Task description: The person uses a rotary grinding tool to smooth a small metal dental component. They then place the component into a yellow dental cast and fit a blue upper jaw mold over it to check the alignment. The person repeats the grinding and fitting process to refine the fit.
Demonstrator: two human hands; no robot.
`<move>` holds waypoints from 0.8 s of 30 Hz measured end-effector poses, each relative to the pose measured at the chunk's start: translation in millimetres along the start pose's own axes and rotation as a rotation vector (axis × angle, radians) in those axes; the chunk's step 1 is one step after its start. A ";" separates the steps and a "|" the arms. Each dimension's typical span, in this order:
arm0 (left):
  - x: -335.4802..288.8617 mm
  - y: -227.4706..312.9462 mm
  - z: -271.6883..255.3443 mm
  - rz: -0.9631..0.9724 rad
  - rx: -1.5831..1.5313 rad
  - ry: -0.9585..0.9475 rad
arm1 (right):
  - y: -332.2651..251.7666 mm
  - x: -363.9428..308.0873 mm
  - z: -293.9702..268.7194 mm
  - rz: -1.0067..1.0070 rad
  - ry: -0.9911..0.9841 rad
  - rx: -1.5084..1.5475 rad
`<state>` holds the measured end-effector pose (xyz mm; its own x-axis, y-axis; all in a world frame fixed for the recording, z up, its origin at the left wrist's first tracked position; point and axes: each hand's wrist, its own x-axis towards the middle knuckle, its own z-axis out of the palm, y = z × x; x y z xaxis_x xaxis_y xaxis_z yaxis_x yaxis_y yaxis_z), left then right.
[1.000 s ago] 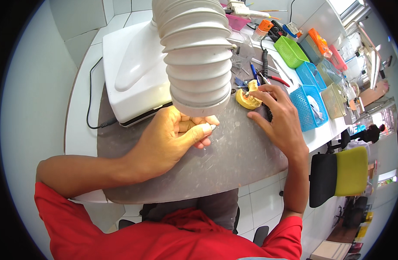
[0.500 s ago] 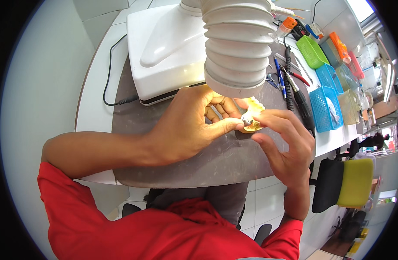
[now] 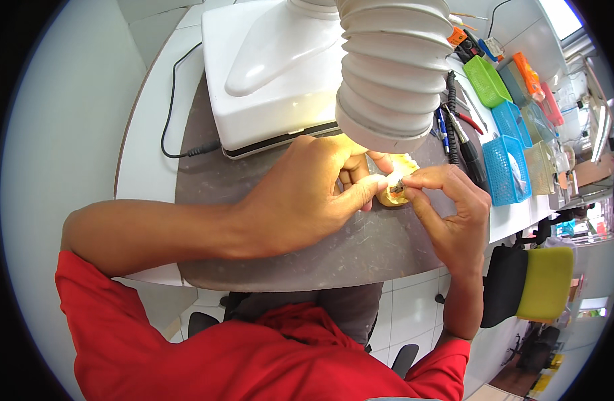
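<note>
a: where's the yellow dental cast [image 3: 402, 179]?
b: mid bench [image 3: 287, 200], just under the white ribbed hose [image 3: 394, 73], pinched btwn both hands.
a: hands?
b: left hand [image 3: 307, 194] curled round it, thumb & fingers closed on the cast. right hand [image 3: 454, 207] fingertips nipped tight on a small metal bit [image 3: 399, 188] touching the cast.
a: around it?
b: white machine [image 3: 273, 67] behind, blue basket [image 3: 504, 167] & green basket [image 3: 486, 80] to the right, pens [image 3: 454, 117] near them.

A small pale-yellow dental cast [image 3: 399, 180] sits just above the grey mat (partly hidden by fingers). A tiny metal piece [image 3: 398, 188] touches its front.
</note>
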<state>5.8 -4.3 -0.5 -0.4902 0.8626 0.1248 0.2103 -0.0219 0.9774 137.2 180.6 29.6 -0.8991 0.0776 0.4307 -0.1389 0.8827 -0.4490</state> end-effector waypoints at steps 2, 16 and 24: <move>-0.5 -2.9 1.0 0.061 0.066 0.023 | 2.0 1.0 -0.7 -0.015 -0.006 0.002; 1.7 1.4 -0.9 0.143 0.157 -0.024 | 9.0 7.8 -3.8 -0.013 -0.076 0.068; 3.0 -4.4 -1.3 0.200 0.169 -0.056 | 9.4 13.2 -5.2 -0.015 -0.119 0.087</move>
<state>2.2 -2.2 -4.1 -0.3784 0.8761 0.2988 0.4388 -0.1145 0.8913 126.2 192.3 35.2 -0.9389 0.0044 0.3441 -0.1836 0.8393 -0.5117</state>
